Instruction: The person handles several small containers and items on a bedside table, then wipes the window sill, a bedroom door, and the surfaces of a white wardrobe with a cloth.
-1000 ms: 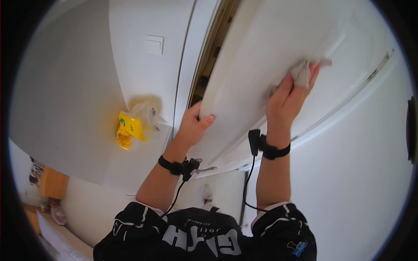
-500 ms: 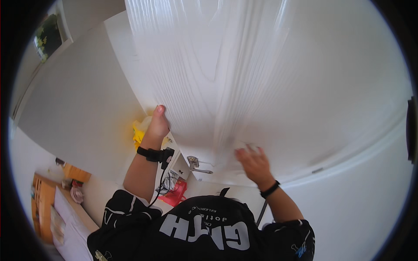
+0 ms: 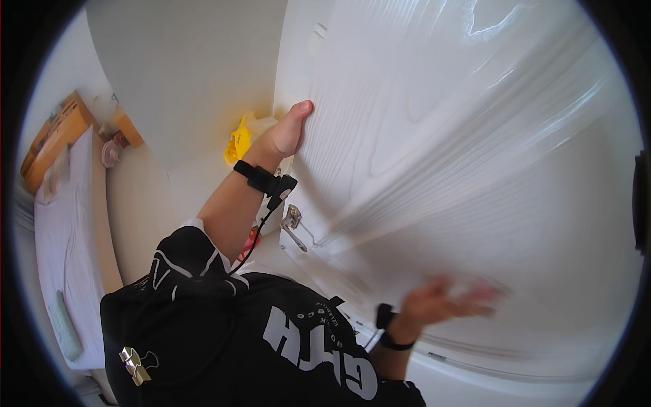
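Observation:
A white door (image 3: pixel 407 122) with a raised wood-grain pattern fills the middle and right. My left hand (image 3: pixel 290 132) grips its left edge, thumb on the near face, fingers hidden behind. Something yellow and crumpled (image 3: pixel 239 141) shows right beside that hand; I cannot tell whether the fingers hold it. Below is a silver door handle (image 3: pixel 293 227). My right hand (image 3: pixel 434 302) is at the lower part of the door, its fingers smeared by motion. A pale blur lies at the fingertips, and I cannot make out whether it is a thing held.
A plain greyish panel or wall (image 3: pixel 190 68) rises left of the door. At the far left stands a bed (image 3: pixel 74 224) with a pale sheet and wooden headboard (image 3: pixel 57 139). Something red (image 3: pixel 249 243) shows behind my left forearm. A cable runs from my left wristband.
My right hand has swept to the right across the lower door. The view has turned, bringing more of the bed in. My left hand keeps its grip on the door edge.

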A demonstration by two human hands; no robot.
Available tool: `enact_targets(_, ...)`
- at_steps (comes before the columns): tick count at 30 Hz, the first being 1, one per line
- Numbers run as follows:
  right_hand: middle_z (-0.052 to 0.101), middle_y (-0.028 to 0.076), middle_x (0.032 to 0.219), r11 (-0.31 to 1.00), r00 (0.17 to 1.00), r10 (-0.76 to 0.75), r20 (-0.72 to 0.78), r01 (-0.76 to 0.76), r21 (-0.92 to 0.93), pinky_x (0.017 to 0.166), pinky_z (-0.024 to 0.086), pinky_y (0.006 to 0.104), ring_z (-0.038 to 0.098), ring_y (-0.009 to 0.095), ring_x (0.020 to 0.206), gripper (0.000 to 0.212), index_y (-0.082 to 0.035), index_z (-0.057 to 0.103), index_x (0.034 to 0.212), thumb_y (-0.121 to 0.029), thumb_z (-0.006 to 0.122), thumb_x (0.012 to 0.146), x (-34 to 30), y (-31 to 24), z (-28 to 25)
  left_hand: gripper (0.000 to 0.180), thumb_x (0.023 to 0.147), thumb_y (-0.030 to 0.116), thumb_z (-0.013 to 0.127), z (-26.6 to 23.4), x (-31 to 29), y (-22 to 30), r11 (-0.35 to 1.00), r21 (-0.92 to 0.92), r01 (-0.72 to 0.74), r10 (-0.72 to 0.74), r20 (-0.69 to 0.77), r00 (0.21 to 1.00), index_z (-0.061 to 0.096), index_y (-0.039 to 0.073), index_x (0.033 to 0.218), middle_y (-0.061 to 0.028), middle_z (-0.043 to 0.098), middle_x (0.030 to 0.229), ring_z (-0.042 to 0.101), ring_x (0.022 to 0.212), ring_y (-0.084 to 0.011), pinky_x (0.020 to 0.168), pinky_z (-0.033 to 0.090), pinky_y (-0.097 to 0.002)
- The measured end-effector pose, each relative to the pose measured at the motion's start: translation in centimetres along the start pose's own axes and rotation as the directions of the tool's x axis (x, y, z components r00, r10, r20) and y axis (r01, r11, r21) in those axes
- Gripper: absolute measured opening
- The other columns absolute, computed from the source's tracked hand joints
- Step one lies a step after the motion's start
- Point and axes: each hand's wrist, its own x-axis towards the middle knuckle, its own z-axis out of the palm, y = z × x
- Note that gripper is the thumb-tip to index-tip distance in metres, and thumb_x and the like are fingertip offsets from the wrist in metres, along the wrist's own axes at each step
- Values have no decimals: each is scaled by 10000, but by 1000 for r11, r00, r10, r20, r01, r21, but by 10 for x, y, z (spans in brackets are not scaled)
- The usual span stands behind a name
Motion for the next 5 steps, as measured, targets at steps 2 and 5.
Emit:
enact_targets(2,221,75,1683,976,924,-207,320,218,2,1187,93,704,254,508,1481,623,-167,443,1542,-227,634,951,-66,-32,8,1009,833,775,601,4,1,3,1000,1,10,-10,-32,999,453,12,1478,-116,579,1411,559,1292,-222,1093,446,-376)
enact_targets(5,216,46,1689,890,840,-412,354,454,-40,1183,76,718,198,476,1516,659,-207,486,1519,-294,669,891,-122,-3,4,1000,850,761,595,9,-23,-3,1000,-8,2,-2,-32,999,431,15,1496,-116,567,1429,558,1293,-224,1107,434,-373)
